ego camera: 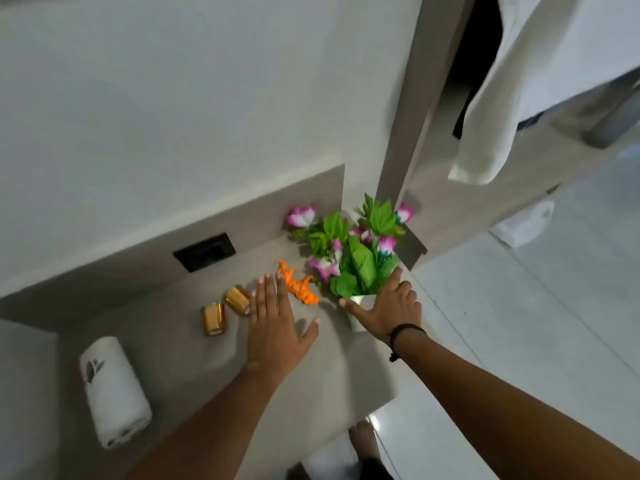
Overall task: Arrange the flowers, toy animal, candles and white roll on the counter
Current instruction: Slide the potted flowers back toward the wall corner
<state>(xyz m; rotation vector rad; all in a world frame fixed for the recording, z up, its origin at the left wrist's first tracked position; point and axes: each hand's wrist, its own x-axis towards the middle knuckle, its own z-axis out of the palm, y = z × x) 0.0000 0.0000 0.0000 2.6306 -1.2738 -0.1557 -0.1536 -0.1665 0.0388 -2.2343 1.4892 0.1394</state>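
A bunch of pink and green artificial flowers (353,251) stands in a small white pot (360,303) at the counter's right end. My right hand (388,310) is spread against the pot's right side, thumb across its front. An orange toy animal (298,284) lies just left of the pot. My left hand (273,323) hovers flat and open over the counter, fingertips beside the toy and near two gold candles (225,310) lying on their sides. A white roll (112,389) with a dark leaf logo lies at the near left.
The beige counter (194,368) ends at the right, dropping to a white tiled floor (519,323). A black wall socket (205,251) sits behind the candles. A door frame and a hanging white towel (502,98) are at the upper right.
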